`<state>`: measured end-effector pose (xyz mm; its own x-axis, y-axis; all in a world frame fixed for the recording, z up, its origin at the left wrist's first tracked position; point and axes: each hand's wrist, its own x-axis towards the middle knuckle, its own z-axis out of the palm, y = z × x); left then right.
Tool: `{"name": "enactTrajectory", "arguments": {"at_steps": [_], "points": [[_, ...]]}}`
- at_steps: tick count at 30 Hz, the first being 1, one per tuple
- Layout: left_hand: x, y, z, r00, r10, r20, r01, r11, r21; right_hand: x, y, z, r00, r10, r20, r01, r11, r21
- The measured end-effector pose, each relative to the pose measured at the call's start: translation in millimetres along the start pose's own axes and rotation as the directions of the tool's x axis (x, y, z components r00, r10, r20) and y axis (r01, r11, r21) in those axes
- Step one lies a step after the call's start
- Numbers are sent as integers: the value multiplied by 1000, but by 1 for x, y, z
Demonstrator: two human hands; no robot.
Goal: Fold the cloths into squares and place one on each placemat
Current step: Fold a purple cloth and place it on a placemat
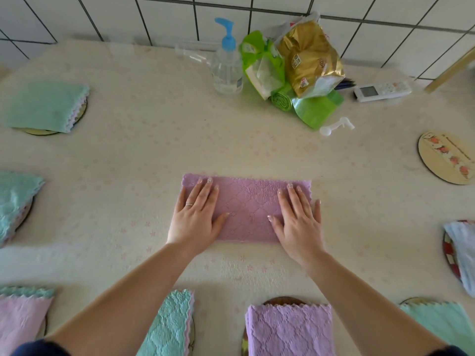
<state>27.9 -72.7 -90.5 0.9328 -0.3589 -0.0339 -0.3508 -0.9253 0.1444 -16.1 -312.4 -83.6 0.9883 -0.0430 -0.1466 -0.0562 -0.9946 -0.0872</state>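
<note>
A purple cloth (248, 205), folded into a long rectangle, lies flat in the middle of the table. My left hand (196, 217) presses flat on its left end and my right hand (299, 219) presses flat on its right end, fingers straight. Folded cloths sit on round placemats around the table: green ones at far left (43, 105), at left (14, 201), and at near centre (169, 327), a pink one at near left (20, 322), a purple one at the near edge (290, 330), a green one at near right (444, 322), a pale blue one at right (462, 255). One placemat (446, 158) at far right is bare.
At the back stand a pump bottle (227, 65), green bags (267, 65), a gold packet (309, 57), a white remote (383, 91) and a white scoop (336, 126). A tiled wall closes the far side.
</note>
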Motion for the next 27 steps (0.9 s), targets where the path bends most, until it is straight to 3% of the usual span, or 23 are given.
{"name": "enactTrajectory", "arguments": {"at_steps": [6, 8, 11, 13, 20, 23, 27], "points": [[-4, -5, -4, 999, -34, 7, 35, 999, -34, 11, 3, -11, 996, -8, -91, 14, 997, 69], [-5, 4, -12, 997, 71, -39, -73, 996, -48, 28, -5, -22, 991, -27, -128, 49, 984, 173], [-19, 21, -14, 948, 288, -132, -306, 941, -146, 54, -22, -37, 990, -122, -70, 136, 958, 252], [-29, 29, -10, 939, 310, -146, -338, 911, -237, 70, -30, -40, 987, -158, -2, 154, 956, 250], [-34, 41, -2, 970, 209, -123, -236, 931, -277, 95, -47, -46, 977, -188, 102, 174, 975, 136], [-31, 47, -3, 991, 111, -75, -130, 932, -339, 101, -50, -50, 963, -186, 193, 173, 982, 81], [-31, 46, -1, 993, 84, -79, -108, 926, -362, 106, -48, -55, 927, -243, 285, 220, 969, 111]]}}
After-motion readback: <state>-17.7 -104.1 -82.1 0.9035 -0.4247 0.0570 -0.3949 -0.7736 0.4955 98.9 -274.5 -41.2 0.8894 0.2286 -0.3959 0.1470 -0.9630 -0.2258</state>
